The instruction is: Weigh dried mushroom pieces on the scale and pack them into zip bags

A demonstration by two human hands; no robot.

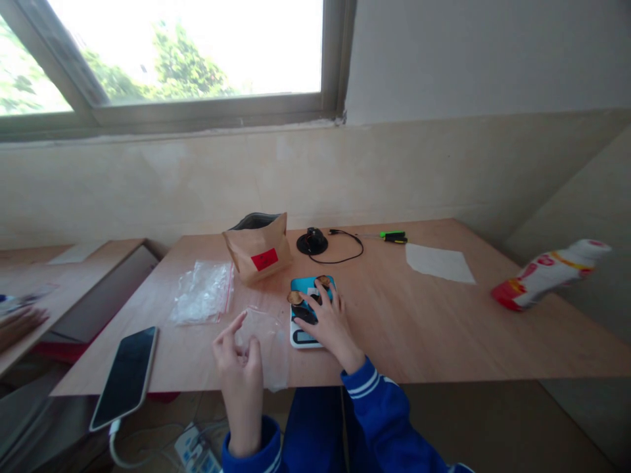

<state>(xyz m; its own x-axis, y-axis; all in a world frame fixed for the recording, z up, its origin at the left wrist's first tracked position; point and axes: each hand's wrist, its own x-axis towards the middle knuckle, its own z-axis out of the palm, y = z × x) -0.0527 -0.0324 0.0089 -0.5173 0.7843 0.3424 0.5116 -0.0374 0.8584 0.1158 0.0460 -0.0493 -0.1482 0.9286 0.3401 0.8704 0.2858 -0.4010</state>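
Observation:
My right hand (328,322) reaches over a small blue-topped white digital scale (302,284), its fingers spread among brown and dark pieces. These look like dried mushrooms; one brown piece (294,297) rests at the scale's left edge and another (323,281) at its far right corner. A dark piece (304,314) lies by my fingertips. I cannot tell whether the fingers press on any piece. My left hand (239,361) hovers at the left side of a clear plastic zip bag (271,348), index finger and thumb apart, with nothing visible between them.
Behind stands an open brown paper pouch (263,246), beside a pile of clear bags (202,292). A black stand with cable (312,242), screwdrivers (394,236), white paper (438,263) and a bottle (547,276) lie farther off. A charging phone (127,374) overhangs the front left edge.

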